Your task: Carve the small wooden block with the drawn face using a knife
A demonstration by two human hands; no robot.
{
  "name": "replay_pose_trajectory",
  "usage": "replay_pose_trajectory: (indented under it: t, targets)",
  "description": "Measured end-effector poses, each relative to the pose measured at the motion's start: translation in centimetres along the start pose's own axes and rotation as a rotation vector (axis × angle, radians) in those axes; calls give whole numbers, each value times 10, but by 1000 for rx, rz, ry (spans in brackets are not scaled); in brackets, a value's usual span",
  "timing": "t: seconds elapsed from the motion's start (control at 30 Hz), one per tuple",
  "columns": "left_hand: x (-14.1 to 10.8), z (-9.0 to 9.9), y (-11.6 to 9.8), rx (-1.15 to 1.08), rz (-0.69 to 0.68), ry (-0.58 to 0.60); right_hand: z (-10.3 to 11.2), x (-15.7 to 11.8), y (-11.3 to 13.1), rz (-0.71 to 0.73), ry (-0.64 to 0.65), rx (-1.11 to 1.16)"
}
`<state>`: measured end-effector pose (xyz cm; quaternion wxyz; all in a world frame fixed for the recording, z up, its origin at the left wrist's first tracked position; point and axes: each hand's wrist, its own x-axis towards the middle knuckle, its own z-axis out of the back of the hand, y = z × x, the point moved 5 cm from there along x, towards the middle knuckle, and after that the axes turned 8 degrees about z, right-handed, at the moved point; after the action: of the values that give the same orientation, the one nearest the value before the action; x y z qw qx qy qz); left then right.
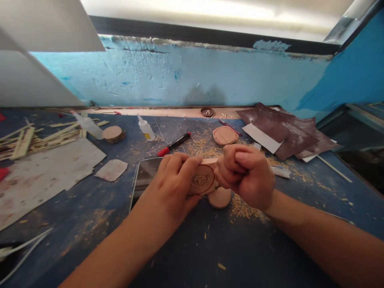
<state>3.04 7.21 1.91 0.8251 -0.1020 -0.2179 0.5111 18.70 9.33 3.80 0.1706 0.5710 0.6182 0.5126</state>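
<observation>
While the left hand (172, 180) grips the wooden disc (207, 189) mid-frame, the right hand (250, 174) is clenched at the rim, contents hidden; any tool slipping could mar the drawing (200, 180) or nick fingers.

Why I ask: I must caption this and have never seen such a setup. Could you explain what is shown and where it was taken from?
There is no robot here. A camera worn on a person's head looks forward and down, giving this single picture of their own two bare hands. The left hand holds a wooden disc with a drawing on its face. The right hand is a fist against the disc's edge; whether it grips a tool is hidden. On the blue table lie wood shavings, a red-and-black marker, brown sheets and more wooden discs, one beyond the hands.
</observation>
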Motion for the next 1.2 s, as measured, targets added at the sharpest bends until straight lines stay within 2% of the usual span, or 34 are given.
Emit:
replay_pose_trajectory:
  t: [0.13, 0.37, 0.6, 0.8, 1.03, 1.2]
  targets:
    - [2, -1, 4, -47, 22, 13, 1, -6, -9, -10, 4, -22]
    - [3, -2, 6, -60, 19, 15, -1, 4, 15, -10, 14, 21]
    - [2, 2, 1, 72, -38, -32, 7, 1, -6, 36, -10, 26]
    - [3, 0, 1, 79, -31, -14, 10, 1, -7, 10, -40, 15]
    - [5, 0, 5, 35, 1, 13, 12, 0, -11, -55, -1, 46]
    - [5, 1, 4, 19, -22, -25, 10, 8, 7, -61, 47, 98]
